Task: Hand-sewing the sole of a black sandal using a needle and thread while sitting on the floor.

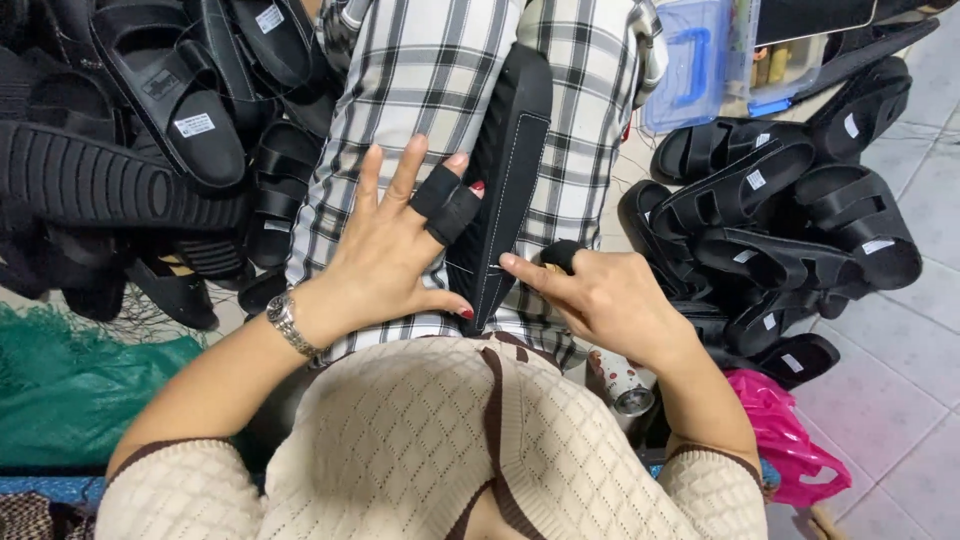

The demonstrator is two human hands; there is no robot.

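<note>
A long black sandal piece with white stitching [508,170] lies along my lap, over checked trousers [420,80]. My left hand [395,245] rests flat beside it with fingers spread; two fingers wear black fabric guards and touch the piece's left edge. A metal watch sits on that wrist. My right hand [600,295] points its forefinger at the piece's lower right edge. A black guard covers another finger of that hand, and something small may be tucked in its curled fingers.
Black sandals are heaped at the upper left [170,110] and stacked at the right [780,230]. A clear plastic box with a blue handle [700,60] stands at the top right. Green netting [70,390] lies lower left, a pink plastic bag [785,440] lower right on pale tiles.
</note>
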